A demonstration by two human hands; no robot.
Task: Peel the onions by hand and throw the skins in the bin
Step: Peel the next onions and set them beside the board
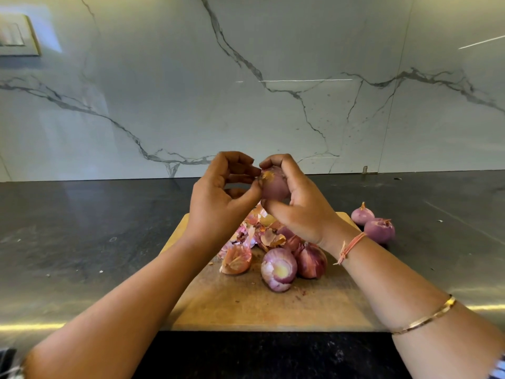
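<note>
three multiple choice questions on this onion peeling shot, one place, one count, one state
1. Where does the heap of skins lie? A on the cutting board; B on the counter; C in a bin.
2. How many onions lie on the counter, off the board? A none; B two; C five.
3. The raised onion is: A lying loose; B gripped by the right hand while the left hand pinches its skin; C sliced.
Answers: 1 A, the skins sit on the board. 2 B, two lie right of the board. 3 B, both hands hold it above the board.
</note>
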